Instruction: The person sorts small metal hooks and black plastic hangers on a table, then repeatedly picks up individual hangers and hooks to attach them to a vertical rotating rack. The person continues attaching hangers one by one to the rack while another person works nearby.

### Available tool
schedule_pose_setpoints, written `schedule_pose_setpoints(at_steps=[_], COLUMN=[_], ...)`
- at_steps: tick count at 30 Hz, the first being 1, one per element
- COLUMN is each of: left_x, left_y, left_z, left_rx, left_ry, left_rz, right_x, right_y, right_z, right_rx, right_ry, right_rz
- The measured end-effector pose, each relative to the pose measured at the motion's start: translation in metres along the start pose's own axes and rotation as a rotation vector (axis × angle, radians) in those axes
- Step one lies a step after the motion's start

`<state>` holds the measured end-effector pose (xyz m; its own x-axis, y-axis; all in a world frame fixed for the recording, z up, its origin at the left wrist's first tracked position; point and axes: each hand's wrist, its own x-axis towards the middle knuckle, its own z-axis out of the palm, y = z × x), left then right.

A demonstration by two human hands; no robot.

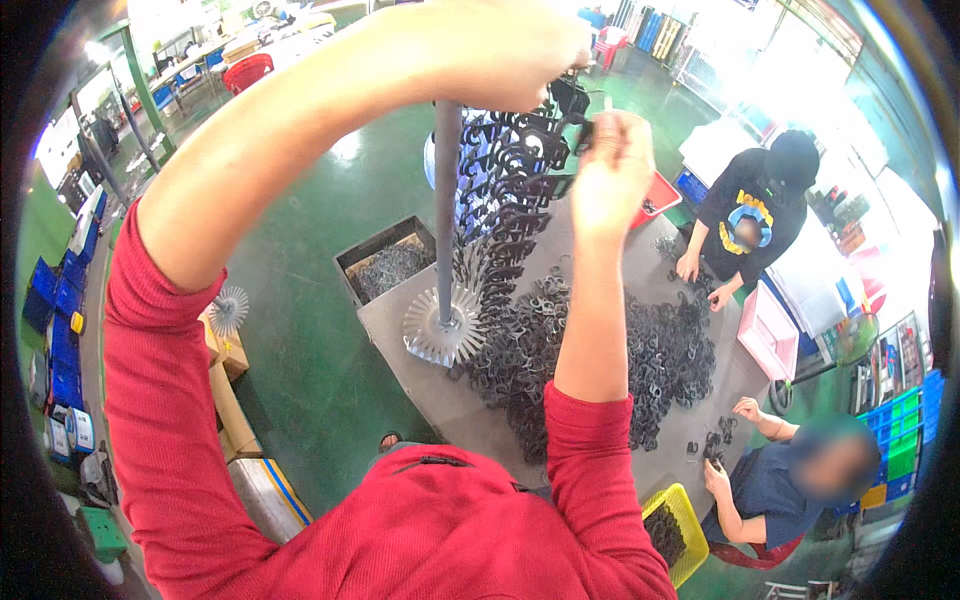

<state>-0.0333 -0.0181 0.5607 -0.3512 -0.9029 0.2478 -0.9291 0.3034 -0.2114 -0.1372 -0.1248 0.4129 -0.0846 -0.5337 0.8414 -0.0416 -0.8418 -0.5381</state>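
Observation:
A tall grey metal rod (446,210) stands on a round spiked base (440,335) at the corner of a grey table (440,400). Several black curved parts (505,190) hang in a column on the rack beside the rod. My left hand (520,50) is raised and closed around the rod's top. Beside the top of the column, my right hand (610,170) pinches a small black part (583,135). A large heap of the same black parts (600,360) covers the table below.
A dark box of parts (385,265) sits at the table's left. Across the table, one person in black (750,220) and a seated person in blue (780,485) handle parts. Also here: a yellow crate (672,530), pink bin (768,335), red bin (655,195), cardboard boxes (230,400).

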Motion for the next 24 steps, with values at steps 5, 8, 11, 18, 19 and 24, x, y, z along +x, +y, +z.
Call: schedule_pose_setpoints(at_steps=[5,8,11,18,19,24], left_x=[-0.016,-0.021,-0.017,-0.001,0.006,0.006], left_y=[-0.024,-0.032,-0.029,-0.006,-0.008,-0.014], left_z=[0.01,0.007,0.005,-0.005,0.001,0.009], left_rx=[-0.129,-0.232,-0.229,-0.043,0.005,0.079], left_ry=[0.11,0.15,0.115,0.033,0.039,0.059], left_rz=[0.104,0.229,0.146,0.047,0.044,-0.003], right_x=[0.022,0.045,0.036,0.003,0.003,0.011], right_y=[0.015,0.04,0.052,-0.021,-0.019,-0.013], right_z=[-0.051,-0.088,-0.094,0.006,0.012,0.02], right_rx=[-0.126,-0.7,-0.936,-0.378,-0.405,-0.016], right_ry=[-0.227,-0.445,-0.354,-0.201,-0.163,-0.167], right_rz=[0.331,0.277,0.079,-0.181,-0.178,0.023])
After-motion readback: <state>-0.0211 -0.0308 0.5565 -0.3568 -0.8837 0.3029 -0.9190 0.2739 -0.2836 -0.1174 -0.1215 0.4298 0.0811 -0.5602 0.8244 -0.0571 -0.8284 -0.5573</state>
